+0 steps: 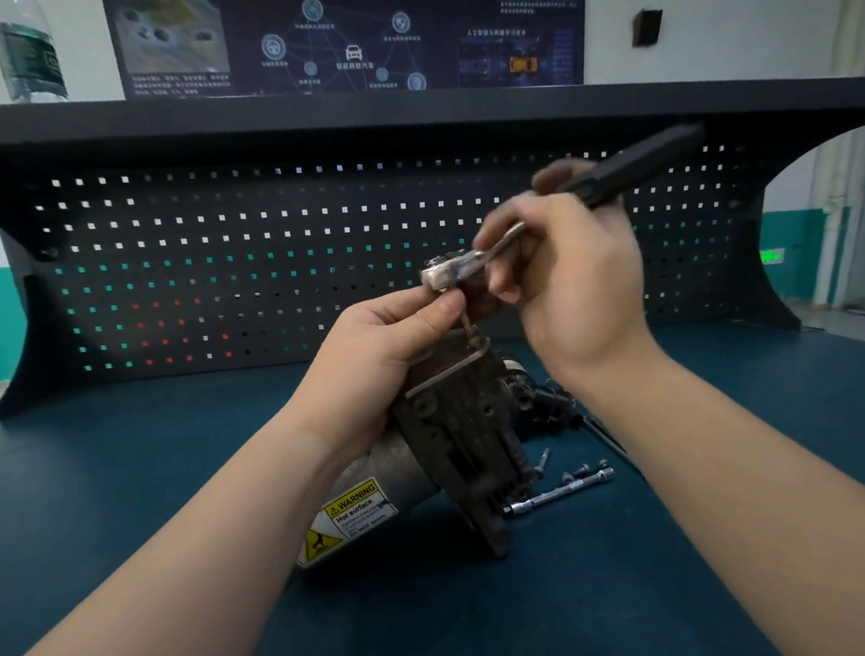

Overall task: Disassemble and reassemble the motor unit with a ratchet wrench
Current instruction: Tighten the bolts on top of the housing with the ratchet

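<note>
**Ratchet wrench on the top of the motor unit**

I am steadying the motor unit (458, 428) with my left hand (371, 352), my fingers curling round its upper end and my thumb pressing near the top edge of its rusty brown plate. The unit is standing tilted on the blue worktop (125, 503), its grey cylindrical body with the yellow warning label (351, 512) leaning down towards me and to the left, directly under my left wrist.

My right hand (565, 277) is gripping the ratchet wrench (540, 217) around its shaft, just above and to the right of my left hand. The black handle is sticking up and away to the right past my fingers, blurred, while the metal head is sitting at the very top of the unit, right beside my left thumb. I cannot tell what the head is seated on.

On the worktop to the right of the unit, below my right forearm, an extension bar (559, 493) is lying with a few loose bolts (578, 471) just beside it. A pegboard (211, 266) is standing at the back.
</note>
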{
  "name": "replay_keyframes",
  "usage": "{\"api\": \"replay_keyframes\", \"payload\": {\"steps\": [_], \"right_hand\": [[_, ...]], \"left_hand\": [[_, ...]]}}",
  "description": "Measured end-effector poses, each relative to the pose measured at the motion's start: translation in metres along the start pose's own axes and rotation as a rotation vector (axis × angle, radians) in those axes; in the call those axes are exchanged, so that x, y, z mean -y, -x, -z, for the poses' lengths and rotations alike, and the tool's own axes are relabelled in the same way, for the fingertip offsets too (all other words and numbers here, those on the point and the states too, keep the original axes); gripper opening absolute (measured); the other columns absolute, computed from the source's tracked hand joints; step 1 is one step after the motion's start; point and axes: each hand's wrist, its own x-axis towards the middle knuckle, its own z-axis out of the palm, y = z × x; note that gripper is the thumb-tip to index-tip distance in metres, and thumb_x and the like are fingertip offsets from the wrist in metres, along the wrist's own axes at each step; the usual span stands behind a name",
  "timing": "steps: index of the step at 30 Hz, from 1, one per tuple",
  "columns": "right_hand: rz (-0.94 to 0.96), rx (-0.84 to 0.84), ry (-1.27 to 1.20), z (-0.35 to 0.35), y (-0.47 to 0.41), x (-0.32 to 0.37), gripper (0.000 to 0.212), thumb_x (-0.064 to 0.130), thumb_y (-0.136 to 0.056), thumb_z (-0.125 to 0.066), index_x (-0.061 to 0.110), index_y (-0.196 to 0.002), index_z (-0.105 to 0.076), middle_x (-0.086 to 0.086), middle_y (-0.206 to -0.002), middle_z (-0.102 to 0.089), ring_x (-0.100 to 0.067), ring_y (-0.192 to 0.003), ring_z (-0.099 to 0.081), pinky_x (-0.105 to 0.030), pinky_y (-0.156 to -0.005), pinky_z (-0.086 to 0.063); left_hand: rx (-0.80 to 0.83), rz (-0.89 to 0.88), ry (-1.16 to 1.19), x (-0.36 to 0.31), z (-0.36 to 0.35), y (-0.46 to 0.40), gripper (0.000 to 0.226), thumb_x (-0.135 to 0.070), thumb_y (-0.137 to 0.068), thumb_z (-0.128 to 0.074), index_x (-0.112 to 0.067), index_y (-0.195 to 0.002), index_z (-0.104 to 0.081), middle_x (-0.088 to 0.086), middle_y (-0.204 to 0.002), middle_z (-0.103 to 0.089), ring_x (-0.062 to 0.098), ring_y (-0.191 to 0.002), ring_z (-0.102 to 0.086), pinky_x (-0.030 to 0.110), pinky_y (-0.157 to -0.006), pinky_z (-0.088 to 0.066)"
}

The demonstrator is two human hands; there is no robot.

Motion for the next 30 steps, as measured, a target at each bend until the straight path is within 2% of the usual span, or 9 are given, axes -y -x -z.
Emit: {"api": "replay_keyframes", "payload": {"steps": [4, 8, 10, 12, 16, 19, 23, 26, 30], "right_hand": [[-0.371, -0.154, -0.257, 0.011, -0.014, -0.002, 0.022, 0.004, -0.094, -0.039, 0.008, -0.073, -0.044, -0.006, -0.058, -0.059, -0.012, -0.041, -0.043, -0.021, -0.040, -0.031], [0.398, 0.175, 0.487, 0.005, 0.004, -0.003, 0.007, -0.001, -0.090, -0.053, 0.003, -0.093, -0.047, -0.009, -0.072, -0.059, -0.017, -0.051, -0.057, -0.028, -0.048, -0.046], [0.729, 0.387, 0.835, 0.007, 0.009, -0.006, 0.012, -0.001, -0.084, -0.057, -0.002, -0.095, -0.051, -0.012, -0.077, -0.056, -0.025, -0.058, -0.059, -0.038, -0.053, -0.050], [0.627, 0.350, 0.717, 0.003, 0.011, -0.005, 0.012, 0.001, -0.085, -0.053, 0.006, -0.094, -0.047, -0.014, -0.076, -0.056, -0.022, -0.057, -0.058, -0.036, -0.053, -0.048], [-0.034, -0.046, -0.074, -0.004, 0.004, 0.000, 0.021, -0.002, -0.084, -0.043, 0.012, -0.073, -0.053, -0.011, -0.057, -0.057, -0.014, -0.038, -0.042, -0.020, -0.040, -0.030], [-0.298, -0.201, -0.257, 0.002, -0.008, 0.002, 0.035, 0.000, -0.090, -0.040, 0.010, -0.058, -0.050, -0.007, -0.054, -0.057, -0.011, -0.039, -0.040, -0.019, -0.038, -0.028], [0.203, 0.061, 0.361, -0.005, 0.006, 0.001, 0.014, 0.000, -0.091, -0.053, 0.011, -0.085, -0.048, -0.005, -0.066, -0.058, -0.020, -0.048, -0.054, -0.030, -0.045, -0.044], [0.710, 0.331, 0.959, -0.006, 0.017, -0.007, 0.013, 0.000, -0.082, -0.063, -0.003, -0.093, -0.057, -0.004, -0.070, -0.058, -0.024, -0.058, -0.058, -0.040, -0.055, -0.049], [0.275, 0.073, 0.444, -0.010, 0.012, -0.003, 0.007, 0.007, -0.090, -0.053, 0.011, -0.090, -0.046, -0.014, -0.071, -0.060, -0.021, -0.053, -0.058, -0.032, -0.051, -0.047]], "left_hand": [[-0.096, -0.029, -0.068, 0.001, -0.005, -0.002, 0.025, -0.029, -0.071, -0.070, -0.015, -0.089, -0.079, 0.004, -0.089, -0.076, 0.011, -0.075, -0.070, 0.021, -0.062, -0.055], [-0.132, -0.067, -0.143, 0.003, -0.007, -0.002, 0.012, -0.023, -0.082, -0.068, -0.018, -0.077, -0.079, 0.002, -0.074, -0.074, 0.011, -0.067, -0.067, 0.024, -0.062, -0.055], [-0.093, -0.111, -0.160, 0.005, -0.006, -0.001, 0.036, -0.005, -0.088, -0.058, -0.024, -0.063, -0.076, -0.007, -0.058, -0.068, 0.001, -0.054, -0.062, 0.014, -0.051, -0.048], [-0.054, -0.096, -0.083, 0.004, -0.006, 0.001, 0.031, -0.008, -0.089, -0.058, -0.022, -0.068, -0.076, -0.006, -0.062, -0.069, 0.003, -0.056, -0.064, 0.015, -0.052, -0.050], [-0.058, -0.041, -0.029, 0.003, -0.005, 0.001, 0.022, -0.023, -0.074, -0.069, -0.014, -0.092, -0.078, 0.005, -0.089, -0.074, 0.017, -0.077, -0.068, 0.028, -0.067, -0.057], [-0.114, -0.044, -0.057, 0.003, -0.008, 0.000, 0.023, -0.026, -0.071, -0.072, -0.015, -0.089, -0.079, 0.004, -0.088, -0.076, 0.016, -0.077, -0.069, 0.031, -0.070, -0.058], [-0.162, -0.053, -0.093, 0.005, -0.010, -0.001, 0.008, -0.019, -0.078, -0.071, -0.016, -0.074, -0.078, 0.004, -0.074, -0.074, 0.015, -0.066, -0.067, 0.026, -0.060, -0.055], [-0.103, -0.084, -0.135, 0.005, -0.005, 0.000, 0.042, 0.005, -0.082, -0.056, -0.023, -0.054, -0.072, -0.006, -0.052, -0.065, 0.003, -0.047, -0.060, 0.014, -0.045, -0.045], [-0.001, -0.024, 0.042, 0.002, -0.001, 0.000, 0.015, -0.014, -0.078, -0.063, -0.010, -0.085, -0.076, 0.005, -0.078, -0.073, 0.014, -0.066, -0.069, 0.022, -0.059, -0.055]]}}
